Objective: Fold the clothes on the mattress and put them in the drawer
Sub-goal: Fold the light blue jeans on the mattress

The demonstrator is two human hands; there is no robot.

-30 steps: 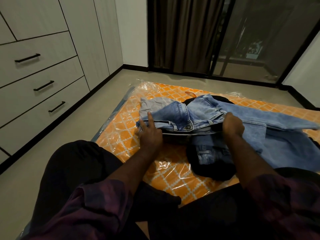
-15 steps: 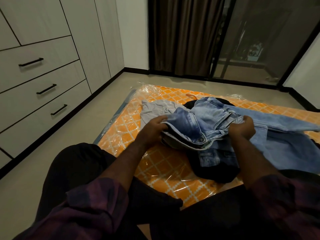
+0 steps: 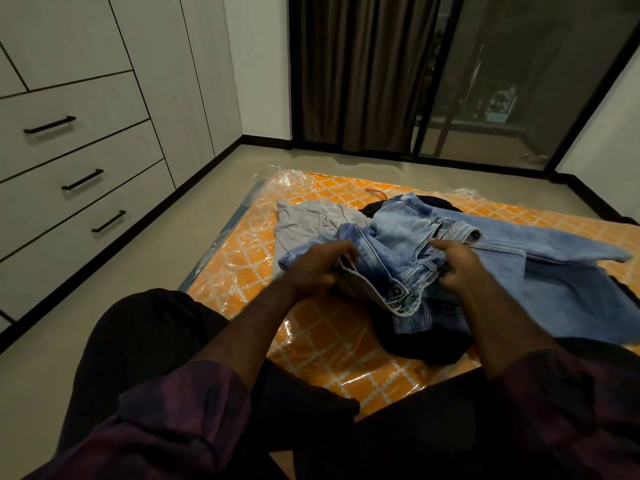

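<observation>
Head view: person sits at the near edge of an orange lattice-patterned mattress wrapped in clear plastic [image 3: 311,337], which lies on the floor. Light-blue denim jeans [image 3: 408,244] sit on the mattress on top of a clothes pile, waistband toward the camera, metal button visible at the near edge.

Left hand [image 3: 320,268] has its fingers curled around the left end of the jeans waistband, gripping the fabric. Right hand [image 3: 457,263] is at the right end of the waistband: index finger extended and pointing left over the denim, remaining fingers curled into the fabric near the belt loops. Looks like a grip, though the underside of the hand is hidden.

Under and beside the jeans: a grey cotton garment [image 3: 304,220] to the left, a black garment [image 3: 426,344] below the near edge, a second pale-blue denim piece [image 3: 561,282] spreading right.

Left wall: pale wood-grain drawer fronts with black bar handles [image 3: 83,180], all closed, well apart from the mattress. Behind: brown curtain [image 3: 360,71] and a dark-framed glass sliding door [image 3: 491,84].
</observation>
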